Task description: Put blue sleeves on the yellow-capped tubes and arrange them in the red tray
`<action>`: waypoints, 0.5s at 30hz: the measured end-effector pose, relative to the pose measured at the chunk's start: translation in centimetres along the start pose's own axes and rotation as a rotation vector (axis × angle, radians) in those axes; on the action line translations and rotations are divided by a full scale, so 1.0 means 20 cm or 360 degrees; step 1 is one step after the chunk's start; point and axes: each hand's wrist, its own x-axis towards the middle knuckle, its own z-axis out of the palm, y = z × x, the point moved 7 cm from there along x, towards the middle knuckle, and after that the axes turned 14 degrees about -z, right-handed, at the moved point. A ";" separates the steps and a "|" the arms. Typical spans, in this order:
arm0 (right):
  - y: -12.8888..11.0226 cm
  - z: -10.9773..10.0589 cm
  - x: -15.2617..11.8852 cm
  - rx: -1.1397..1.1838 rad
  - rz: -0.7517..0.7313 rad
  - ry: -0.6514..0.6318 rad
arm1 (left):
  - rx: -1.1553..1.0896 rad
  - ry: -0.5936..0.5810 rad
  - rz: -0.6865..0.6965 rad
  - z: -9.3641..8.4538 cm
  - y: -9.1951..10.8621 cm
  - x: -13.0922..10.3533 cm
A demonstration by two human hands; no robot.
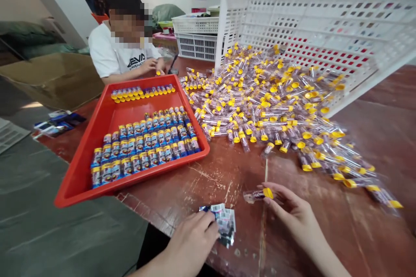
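Note:
My right hand (286, 203) pinches a small clear plastic tube (255, 195) by its yellow cap. The tube lies sideways just over the table, its capless end pointing left, with something dark and printed inside. My left hand (196, 233) rests on a small stack of shiny blue-and-silver printed wrappers (225, 223), its fingers curled together onto the near left side. The fingertips are partly hidden, and whether one wrapper is separated cannot be seen. Left of centre, a red tray (130, 179) holds rows of tubes in blue printed wrappers.
A big heap of yellow-capped tubes (260, 99) spills from a tipped white basket (367, 4) onto the brown table (292, 251). Across the table sits a person (113, 52) handling a tube. More wrappers (58, 122) lie at the left table edge, near a cardboard box (52, 78).

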 end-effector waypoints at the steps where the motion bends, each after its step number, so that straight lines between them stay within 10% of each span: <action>1: 0.00 0.00 -0.02 0.0028 0.0026 0.0015 | -0.0031 -0.0080 -0.0056 0.00 0.00 0.00; 10: -0.03 0.05 -0.15 0.0127 -0.0021 0.0043 | -0.0857 -0.0240 -0.0767 -0.07 -0.17 0.10; 15: -0.26 0.15 -0.15 -0.0174 -0.0569 -0.0243 | -0.0989 -0.0298 -0.0795 -0.07 -0.15 0.09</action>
